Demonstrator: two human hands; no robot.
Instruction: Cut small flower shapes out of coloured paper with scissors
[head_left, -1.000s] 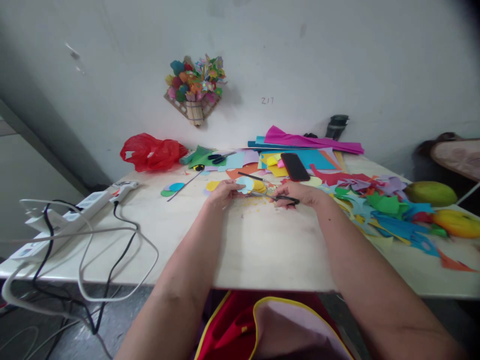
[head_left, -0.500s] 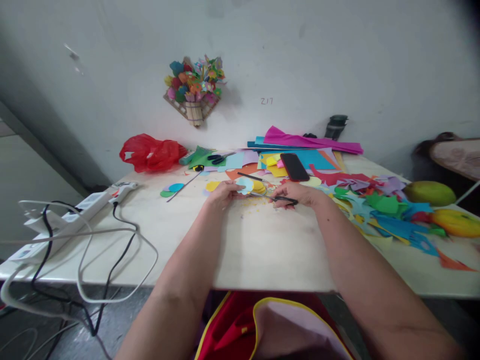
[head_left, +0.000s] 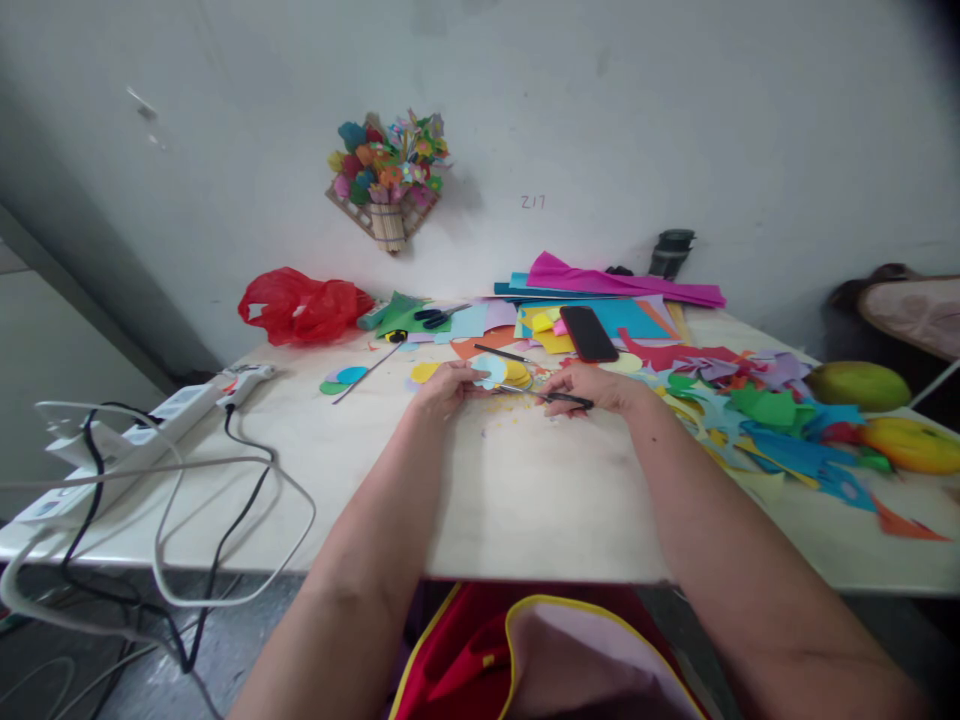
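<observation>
My left hand (head_left: 448, 384) pinches a small light-blue paper circle (head_left: 491, 370) just above the pale table (head_left: 525, 490). My right hand (head_left: 592, 385) is closed round the black handles of a pair of scissors (head_left: 551, 397), whose blades point left toward the circle. Yellow paper circles (head_left: 516, 372) lie right behind the blue one, and tiny yellow clippings (head_left: 504, 408) are scattered on the table under the blades.
A black phone (head_left: 589, 333) rests on stacked coloured sheets (head_left: 600, 300) behind my hands. Cut paper scraps (head_left: 757, 410) and two mangoes (head_left: 862, 385) fill the right side. A red bag (head_left: 300, 305), a second pair of scissors (head_left: 435, 316) and a power strip with cables (head_left: 142, 440) are at the left.
</observation>
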